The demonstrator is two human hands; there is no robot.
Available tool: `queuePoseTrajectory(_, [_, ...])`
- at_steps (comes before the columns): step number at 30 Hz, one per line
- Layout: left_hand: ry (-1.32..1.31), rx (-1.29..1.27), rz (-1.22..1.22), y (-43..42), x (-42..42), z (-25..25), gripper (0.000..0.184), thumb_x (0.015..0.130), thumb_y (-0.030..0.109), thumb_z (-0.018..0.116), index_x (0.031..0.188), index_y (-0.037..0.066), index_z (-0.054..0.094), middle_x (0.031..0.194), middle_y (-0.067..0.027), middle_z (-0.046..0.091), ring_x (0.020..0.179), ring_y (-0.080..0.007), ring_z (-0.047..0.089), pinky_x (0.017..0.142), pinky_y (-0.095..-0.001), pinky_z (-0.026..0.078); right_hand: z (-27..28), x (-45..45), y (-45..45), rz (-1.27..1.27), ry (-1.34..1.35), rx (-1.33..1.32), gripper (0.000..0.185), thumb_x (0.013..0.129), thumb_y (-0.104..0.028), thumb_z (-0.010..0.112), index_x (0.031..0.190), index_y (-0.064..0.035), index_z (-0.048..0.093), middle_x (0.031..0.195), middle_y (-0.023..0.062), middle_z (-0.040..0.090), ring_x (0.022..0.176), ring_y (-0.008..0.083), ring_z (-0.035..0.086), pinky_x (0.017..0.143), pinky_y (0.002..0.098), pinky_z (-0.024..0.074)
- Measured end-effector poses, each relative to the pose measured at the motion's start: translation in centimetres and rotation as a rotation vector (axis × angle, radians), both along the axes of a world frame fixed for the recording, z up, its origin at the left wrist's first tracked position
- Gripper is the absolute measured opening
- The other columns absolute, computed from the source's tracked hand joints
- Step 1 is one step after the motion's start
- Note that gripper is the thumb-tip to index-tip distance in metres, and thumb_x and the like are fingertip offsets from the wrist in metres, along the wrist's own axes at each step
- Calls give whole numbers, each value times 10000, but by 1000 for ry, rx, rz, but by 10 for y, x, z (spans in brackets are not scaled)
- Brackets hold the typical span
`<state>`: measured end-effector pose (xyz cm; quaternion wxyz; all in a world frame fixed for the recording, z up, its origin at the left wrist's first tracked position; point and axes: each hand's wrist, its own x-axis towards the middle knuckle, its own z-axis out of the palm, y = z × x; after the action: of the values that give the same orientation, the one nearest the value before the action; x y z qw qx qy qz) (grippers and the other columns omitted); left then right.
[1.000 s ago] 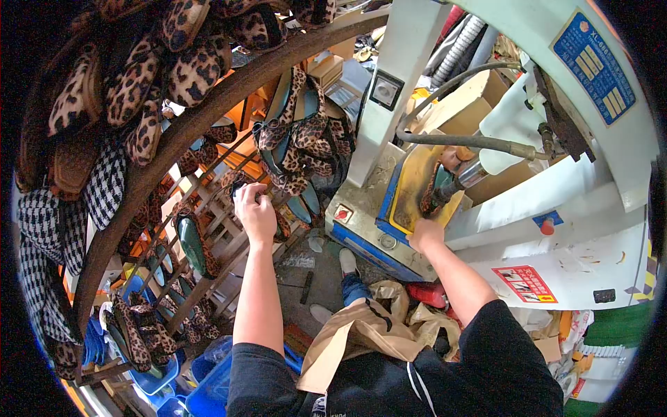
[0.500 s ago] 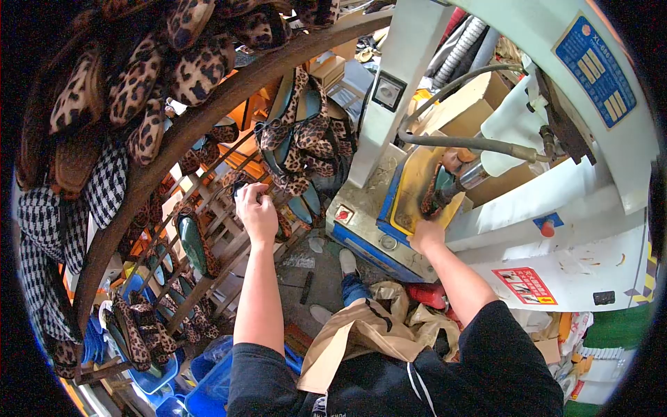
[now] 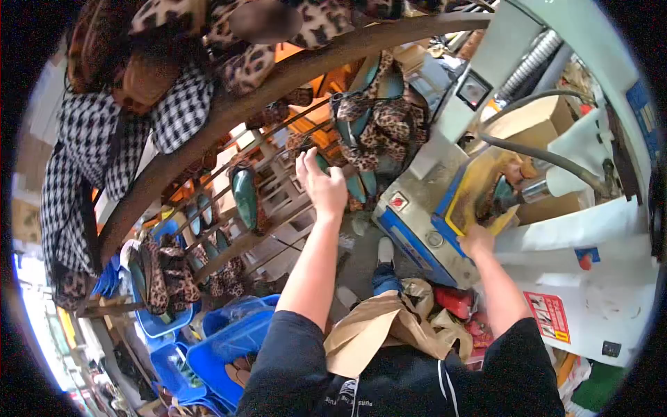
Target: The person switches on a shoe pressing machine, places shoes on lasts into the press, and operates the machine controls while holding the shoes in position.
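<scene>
My left hand point(image 3: 322, 182) is raised by the wooden rack, its fingers apart and slightly curled, with leopard-print shoes point(image 3: 389, 125) just beyond it. A shoe with a green sole point(image 3: 244, 197) lies on the rack to its left. My right hand point(image 3: 476, 243) is closed at the lower edge of the yellow pad point(image 3: 460, 201) on the machine; what its fingers grip is too blurred to make out. Above that hand, a leopard-print shoe point(image 3: 495, 197) sits under the machine's metal cylinder point(image 3: 535, 190).
Houndstooth shoes point(image 3: 89, 132) hang at the upper left beside a curved brown rack rail point(image 3: 149, 167). Blue bins point(image 3: 233, 347) stand at the lower left. The machine's base point(image 3: 417, 229) has a red switch point(image 3: 397, 201). A dark hose point(image 3: 549, 154) arches over the pad.
The whole view has swung left, so rack and machine appear farther right, and more blue bins show. The dark item at my left fingertips no longer shows, and those fingers are more spread.
</scene>
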<state>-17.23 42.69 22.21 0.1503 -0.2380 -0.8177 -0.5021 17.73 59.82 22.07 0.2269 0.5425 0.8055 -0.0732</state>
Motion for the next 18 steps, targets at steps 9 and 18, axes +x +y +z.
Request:
queuePoseTrajectory(9, [-450,-28,89,-4,19,10,957,809,169,690,1625,109,192,1577,-332,294,1472,-503,321,1222,-505,291,-10,7,2,-12,30,53,514,853,-477,799,1099,-27,762,1135,208,753,1085,366,721,935,452,574])
queuePoseTrajectory(18, [-533,164,-135,-34,-50,49,835,750,141,638,1539,-14,415,1193,-259,686,1032,-317,676,970,-381,518,4,3,-2,-11,37,23,486,848,-462,805,1058,-25,778,1118,228,749,1081,380,719,930,449,568])
